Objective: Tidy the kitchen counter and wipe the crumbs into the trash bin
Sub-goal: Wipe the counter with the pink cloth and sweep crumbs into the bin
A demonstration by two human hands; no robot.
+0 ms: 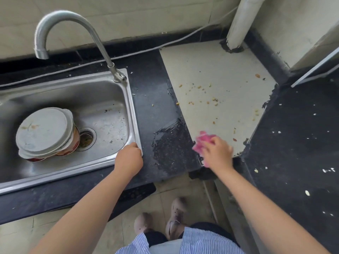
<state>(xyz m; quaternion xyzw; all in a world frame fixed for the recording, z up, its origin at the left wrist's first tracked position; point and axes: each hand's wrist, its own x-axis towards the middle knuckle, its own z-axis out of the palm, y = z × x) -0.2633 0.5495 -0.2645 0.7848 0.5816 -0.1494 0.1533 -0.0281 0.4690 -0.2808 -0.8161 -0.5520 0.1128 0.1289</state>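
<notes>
On the pale slab [218,74] between the dark counter [165,99] and the corner, the crumbs [203,97] lie scattered, most near the middle, a few along the right edge and some out on the dark stone. The right hand [217,153] is clenched round a pink cloth [201,142] at the slab's near edge, the cloth pressed to the surface. The left hand [129,158] rests on the near right corner of the sink [132,107], fingers curled over the rim, apparently as a brace. No bin is in view (so where the crumbs must end up cannot be told).

To wipe well, I would reach the cloth to the far side of the scatter and draw it back in long overlapping strokes, herding the crumbs into one pile near the front edge. Keep the cloth flat, not bunched, so small bits do not slip under. The wet streak [170,136] on the dark stone may make crumbs stick; go over it last.
</notes>
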